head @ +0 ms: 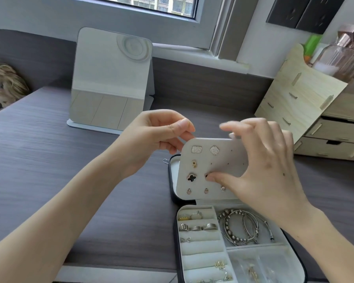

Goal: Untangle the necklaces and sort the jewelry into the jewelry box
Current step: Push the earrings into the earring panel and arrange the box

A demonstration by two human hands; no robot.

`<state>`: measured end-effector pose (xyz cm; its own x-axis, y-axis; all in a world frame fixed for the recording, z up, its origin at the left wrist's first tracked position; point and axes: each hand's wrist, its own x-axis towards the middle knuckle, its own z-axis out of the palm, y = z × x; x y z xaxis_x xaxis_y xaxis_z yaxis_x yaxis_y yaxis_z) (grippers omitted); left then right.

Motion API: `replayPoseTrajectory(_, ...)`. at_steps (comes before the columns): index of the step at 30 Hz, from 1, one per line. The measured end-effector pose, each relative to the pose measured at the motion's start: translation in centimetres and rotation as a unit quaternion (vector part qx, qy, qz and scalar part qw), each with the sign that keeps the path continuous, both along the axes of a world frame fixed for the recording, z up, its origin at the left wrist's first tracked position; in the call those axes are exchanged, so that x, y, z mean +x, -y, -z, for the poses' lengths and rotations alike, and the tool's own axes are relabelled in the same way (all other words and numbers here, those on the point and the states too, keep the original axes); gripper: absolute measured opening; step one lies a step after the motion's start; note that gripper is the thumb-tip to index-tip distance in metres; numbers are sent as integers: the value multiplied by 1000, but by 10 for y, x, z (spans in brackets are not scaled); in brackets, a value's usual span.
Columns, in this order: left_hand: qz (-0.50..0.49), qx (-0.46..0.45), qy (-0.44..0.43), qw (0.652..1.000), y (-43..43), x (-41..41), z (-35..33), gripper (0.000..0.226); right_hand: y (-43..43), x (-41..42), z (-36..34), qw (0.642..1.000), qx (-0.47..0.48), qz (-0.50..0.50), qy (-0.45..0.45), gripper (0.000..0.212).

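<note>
Fingers (182, 127) of the left hand (151, 137) pinch the top corner of the earring panel (229, 158). The right hand (264, 170) clamps the panel, thumb (216, 178) on a stud (206, 176). The jewelry box (174, 227) lies open on the desk (49, 160) beneath. Sorting appears nearly done: bracelets (239, 227) and rings (198, 227) are seated, and this stud likely remains.

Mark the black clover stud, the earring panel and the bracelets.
black clover stud (191, 177): head view, on its black centre.
earring panel (230, 155): head view, bare upper face.
bracelets (250, 226): head view, where the bands overlap.
</note>
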<state>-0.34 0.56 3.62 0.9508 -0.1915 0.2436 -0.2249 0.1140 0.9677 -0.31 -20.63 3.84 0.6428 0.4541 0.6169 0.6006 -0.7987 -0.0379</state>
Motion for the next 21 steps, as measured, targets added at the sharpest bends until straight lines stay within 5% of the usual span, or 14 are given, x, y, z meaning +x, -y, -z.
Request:
replayPoseTrajectory(2,42,1,-8,999,0,-1,-1,20,2,-3,-1,1000,-2,-6,-9,77)
replayPoseTrajectory(8,132,52,-24,990,5,-2,5,19,10,-18,9,996,6,-48,76,41)
replayPoseTrajectory(15,186,179,-52,965,23,-3,24,12,20,-37,38,972,34,-54,228,36)
replayPoseTrajectory(21,207,199,-39,957,27,-4,26,12,21,-38,42,963,51,-60,259,34)
